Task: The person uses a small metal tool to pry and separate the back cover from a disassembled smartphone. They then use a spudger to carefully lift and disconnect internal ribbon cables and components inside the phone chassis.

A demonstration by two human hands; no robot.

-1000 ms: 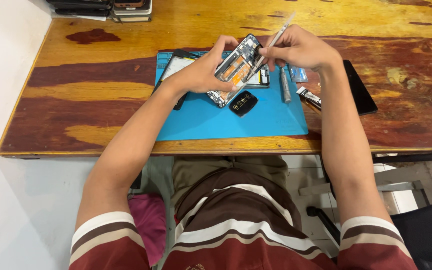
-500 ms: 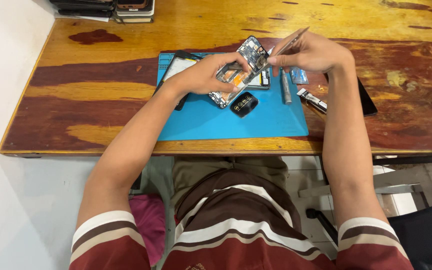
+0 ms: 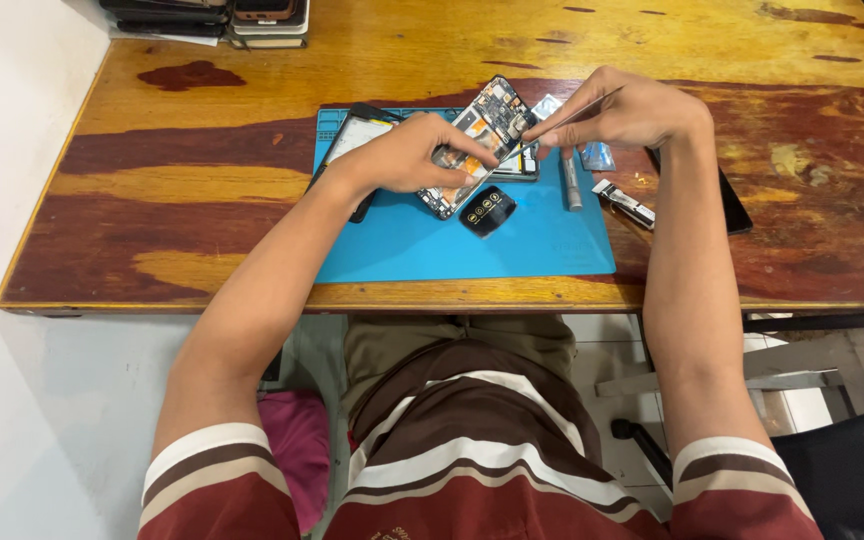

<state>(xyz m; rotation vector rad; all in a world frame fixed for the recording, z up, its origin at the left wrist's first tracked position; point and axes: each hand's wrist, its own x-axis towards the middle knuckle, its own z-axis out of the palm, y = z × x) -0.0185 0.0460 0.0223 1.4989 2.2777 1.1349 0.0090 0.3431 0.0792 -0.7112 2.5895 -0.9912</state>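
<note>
The left hand (image 3: 407, 155) is closed around an opened phone (image 3: 477, 140), tilting it over the blue mat (image 3: 512, 245). The right hand (image 3: 632, 110) pinches thin tweezers (image 3: 567, 118), whose tip seems to touch the phone's insides. Holding the phone steady and working gently would help.

Landmark: blue mat (image 3: 512, 240)
Screen 1: white rectangular panel (image 3: 357, 138), black-rimmed, on the mat's far left corner.
Screen 2: black flat slab (image 3: 727, 195), just off the mat's right edge.
Package: small clear-blue packet (image 3: 598, 156), mat's far right corner.
</note>
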